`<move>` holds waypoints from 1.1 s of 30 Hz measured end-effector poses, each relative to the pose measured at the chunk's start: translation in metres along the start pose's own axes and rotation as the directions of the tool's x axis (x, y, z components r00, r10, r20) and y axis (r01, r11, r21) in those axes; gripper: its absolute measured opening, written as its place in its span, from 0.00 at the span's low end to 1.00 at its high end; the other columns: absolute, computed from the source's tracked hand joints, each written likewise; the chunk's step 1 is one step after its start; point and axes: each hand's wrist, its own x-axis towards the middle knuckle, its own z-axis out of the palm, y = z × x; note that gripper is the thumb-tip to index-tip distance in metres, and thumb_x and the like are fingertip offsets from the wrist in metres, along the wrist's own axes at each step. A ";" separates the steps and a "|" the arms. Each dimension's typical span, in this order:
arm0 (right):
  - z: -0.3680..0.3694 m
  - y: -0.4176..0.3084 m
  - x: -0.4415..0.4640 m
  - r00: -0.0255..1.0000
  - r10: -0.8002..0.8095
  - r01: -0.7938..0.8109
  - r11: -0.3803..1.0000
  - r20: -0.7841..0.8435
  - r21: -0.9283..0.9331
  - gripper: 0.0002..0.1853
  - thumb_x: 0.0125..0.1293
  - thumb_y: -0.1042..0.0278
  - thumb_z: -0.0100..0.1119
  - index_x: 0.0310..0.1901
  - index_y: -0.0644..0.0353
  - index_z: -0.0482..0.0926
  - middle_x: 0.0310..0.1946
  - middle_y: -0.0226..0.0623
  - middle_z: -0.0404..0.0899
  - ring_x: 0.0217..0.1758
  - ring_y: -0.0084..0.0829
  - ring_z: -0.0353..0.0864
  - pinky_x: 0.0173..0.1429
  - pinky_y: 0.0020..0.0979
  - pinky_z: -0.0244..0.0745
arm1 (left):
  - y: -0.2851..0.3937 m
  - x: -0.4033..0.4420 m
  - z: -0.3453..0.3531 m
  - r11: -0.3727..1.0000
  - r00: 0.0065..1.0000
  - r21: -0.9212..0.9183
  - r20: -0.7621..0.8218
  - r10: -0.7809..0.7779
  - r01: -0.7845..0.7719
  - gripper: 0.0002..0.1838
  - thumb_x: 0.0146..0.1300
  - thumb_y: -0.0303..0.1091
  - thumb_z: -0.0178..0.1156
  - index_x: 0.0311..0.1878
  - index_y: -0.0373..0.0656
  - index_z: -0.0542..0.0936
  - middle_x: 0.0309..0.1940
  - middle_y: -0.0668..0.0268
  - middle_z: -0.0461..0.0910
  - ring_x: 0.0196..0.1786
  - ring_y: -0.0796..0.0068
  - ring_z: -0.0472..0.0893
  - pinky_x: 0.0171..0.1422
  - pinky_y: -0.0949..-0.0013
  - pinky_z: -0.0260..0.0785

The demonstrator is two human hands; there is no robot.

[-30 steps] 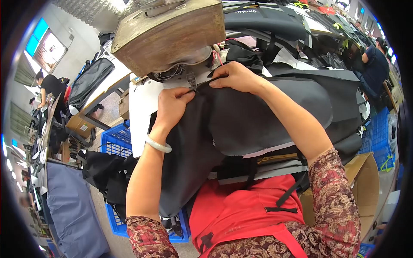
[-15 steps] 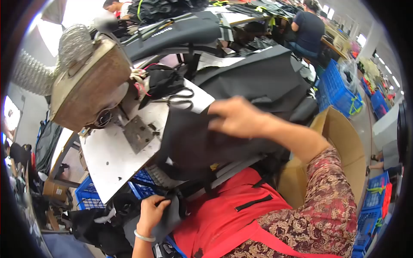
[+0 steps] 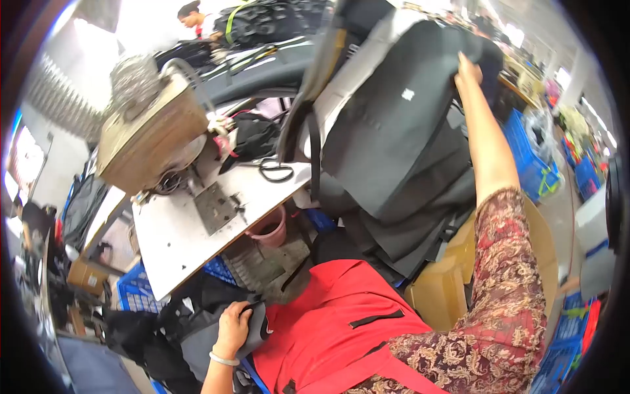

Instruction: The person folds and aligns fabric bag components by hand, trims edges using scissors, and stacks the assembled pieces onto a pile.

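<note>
Past the right corner of the worktop (image 3: 167, 230), your right hand (image 3: 467, 71) is closed on the upper right edge of a big dark panel (image 3: 384, 125), your arm stretched up and forward. The panel slopes down toward your lap, a small white patch (image 3: 407, 95) on its face, with more dark fabric (image 3: 440, 197) beneath it. Its grip is seen from far off, so you cannot tell exactly how the fingertips pinch.

Down below the near edge of the worktop, your left hand (image 3: 231, 327) curls over a grey cloth (image 3: 205, 345), gripping it just beside your red apron (image 3: 341, 315). Black cloth (image 3: 141, 345) lies against it on the left.

On the worktop, the sewing machine (image 3: 151, 134) stands over a metal plate (image 3: 215, 208), with dark scraps near the plate. Black-handled scissors (image 3: 275, 172) lie near the right corner, near a black bundle (image 3: 254, 136). Under the near edge sits a pink bucket (image 3: 269, 235), and a cardboard box (image 3: 436, 295) stands below the panel's lower end.
</note>
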 end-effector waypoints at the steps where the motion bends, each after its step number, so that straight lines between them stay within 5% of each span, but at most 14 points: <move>1: -0.020 0.010 -0.035 0.998 0.053 -0.051 0.994 0.017 -0.100 0.33 0.48 0.53 0.78 0.49 0.72 0.81 0.46 0.49 0.84 0.48 0.39 0.84 0.52 0.38 0.79 | -0.005 -0.007 0.000 1.000 1.000 0.000 -0.019 0.010 -0.010 0.11 0.62 0.26 0.59 0.47 0.36 0.81 0.44 0.52 0.81 0.50 0.47 0.79 0.56 0.55 0.70; 3: -0.057 0.116 -0.023 0.992 0.119 -0.115 0.775 -0.035 -0.621 0.41 0.51 0.52 0.78 0.61 0.71 0.73 0.60 0.48 0.78 0.59 0.40 0.79 0.64 0.37 0.72 | -0.021 -0.023 0.000 1.000 0.996 0.000 -0.087 -0.020 0.020 0.09 0.62 0.26 0.59 0.45 0.36 0.81 0.42 0.52 0.81 0.49 0.47 0.79 0.57 0.56 0.69; 4: -0.090 0.153 -0.046 0.939 0.232 -0.120 0.913 0.255 -0.389 0.43 0.52 0.56 0.79 0.64 0.74 0.69 0.63 0.48 0.74 0.62 0.40 0.77 0.67 0.37 0.69 | -0.028 -0.032 -0.002 0.999 0.993 0.023 -0.114 -0.038 0.041 0.08 0.62 0.27 0.60 0.43 0.36 0.81 0.41 0.53 0.81 0.48 0.47 0.79 0.57 0.56 0.69; 6: -0.134 0.194 -0.090 0.668 0.698 -0.414 0.636 0.257 -0.651 0.44 0.50 0.60 0.81 0.65 0.70 0.68 0.58 0.46 0.77 0.59 0.42 0.77 0.65 0.40 0.71 | -0.046 -0.047 -0.007 0.989 0.985 0.099 -0.145 -0.098 0.113 0.06 0.61 0.29 0.61 0.38 0.37 0.82 0.38 0.54 0.81 0.45 0.48 0.79 0.54 0.56 0.69; 7: -0.162 0.243 -0.097 0.786 0.498 -0.108 0.694 0.366 -0.712 0.46 0.50 0.54 0.79 0.67 0.64 0.67 0.57 0.46 0.77 0.60 0.46 0.77 0.64 0.44 0.72 | -0.048 -0.053 -0.011 0.983 0.981 0.134 -0.162 -0.103 0.125 0.06 0.61 0.30 0.62 0.37 0.38 0.83 0.36 0.55 0.81 0.44 0.49 0.79 0.53 0.56 0.68; 8: -0.161 0.222 -0.147 0.961 0.187 0.170 0.192 0.206 -0.967 0.47 0.51 0.46 0.76 0.69 0.58 0.66 0.60 0.49 0.76 0.61 0.50 0.77 0.63 0.49 0.72 | -0.048 -0.058 -0.014 0.977 0.981 0.172 -0.172 -0.095 0.124 0.06 0.61 0.31 0.63 0.35 0.38 0.83 0.34 0.57 0.81 0.43 0.51 0.79 0.51 0.57 0.68; 9: -0.162 0.198 -0.177 0.954 0.194 0.206 0.134 0.230 -0.969 0.45 0.52 0.41 0.72 0.70 0.52 0.67 0.60 0.51 0.75 0.64 0.54 0.74 0.66 0.52 0.69 | -0.044 -0.061 -0.018 0.970 0.978 0.184 -0.159 -0.131 0.160 0.06 0.61 0.32 0.64 0.34 0.39 0.83 0.33 0.58 0.81 0.41 0.52 0.78 0.50 0.58 0.67; 14: -0.150 0.139 -0.285 0.644 -0.216 0.680 0.600 0.734 -0.421 0.25 0.66 0.65 0.62 0.65 0.51 0.72 0.59 0.39 0.76 0.60 0.38 0.76 0.63 0.38 0.72 | -0.011 -0.067 -0.027 0.976 0.972 0.153 -0.201 -0.121 0.153 0.07 0.59 0.33 0.66 0.33 0.40 0.84 0.29 0.61 0.78 0.36 0.56 0.76 0.44 0.60 0.66; 16: -0.133 0.056 -0.374 0.535 0.014 0.461 0.833 0.845 -0.305 0.18 0.68 0.72 0.59 0.59 0.56 0.77 0.52 0.34 0.77 0.54 0.30 0.76 0.58 0.31 0.73 | -0.003 -0.066 -0.025 0.981 0.969 0.126 -0.220 -0.116 0.146 0.06 0.57 0.31 0.68 0.33 0.39 0.84 0.28 0.60 0.77 0.35 0.55 0.74 0.41 0.60 0.66; 18: -0.127 0.014 -0.441 0.149 0.333 0.179 0.917 0.931 -0.356 0.11 0.71 0.65 0.58 0.50 0.60 0.82 0.44 0.33 0.79 0.40 0.24 0.79 0.46 0.27 0.75 | 0.006 -0.068 -0.017 0.991 0.970 0.085 -0.230 -0.077 0.098 0.05 0.56 0.29 0.68 0.32 0.39 0.83 0.26 0.60 0.76 0.33 0.56 0.75 0.39 0.59 0.67; 24: -0.134 0.010 -0.638 -0.636 0.633 -0.031 0.550 0.441 -0.835 0.37 0.69 0.36 0.55 0.66 0.61 0.72 0.50 0.44 0.80 0.44 0.32 0.84 0.43 0.31 0.82 | 0.068 -0.074 0.010 0.991 0.973 -0.004 -0.187 0.133 -0.137 0.05 0.54 0.29 0.69 0.29 0.40 0.81 0.23 0.59 0.75 0.27 0.54 0.77 0.32 0.57 0.70; 29: -0.112 -0.034 -0.697 -0.658 0.427 -0.134 0.743 0.620 -0.655 0.22 0.67 0.53 0.62 0.51 0.66 0.78 0.39 0.36 0.82 0.38 0.25 0.78 0.42 0.32 0.76 | 0.097 -0.088 0.020 0.944 0.978 -0.328 0.180 0.108 -0.044 0.08 0.61 0.32 0.67 0.36 0.37 0.82 0.30 0.57 0.79 0.32 0.55 0.81 0.38 0.61 0.74; 31: -0.112 -0.033 -0.696 -0.679 0.357 -0.055 0.847 0.641 -0.529 0.19 0.68 0.60 0.62 0.53 0.66 0.78 0.40 0.30 0.81 0.42 0.23 0.77 0.49 0.30 0.75 | 0.088 -0.078 0.001 0.870 0.997 -0.492 0.079 0.018 0.024 0.06 0.61 0.29 0.66 0.38 0.38 0.82 0.32 0.59 0.81 0.35 0.57 0.82 0.42 0.62 0.75; 33: -0.129 -0.031 -0.697 -0.649 0.228 -0.105 0.918 0.725 -0.383 0.14 0.70 0.66 0.59 0.51 0.66 0.80 0.40 0.35 0.85 0.44 0.24 0.80 0.50 0.33 0.77 | 0.069 -0.048 -0.028 0.982 0.907 -0.082 -0.403 0.121 -0.167 0.11 0.57 0.28 0.68 0.43 0.39 0.82 0.40 0.57 0.82 0.48 0.50 0.80 0.54 0.57 0.72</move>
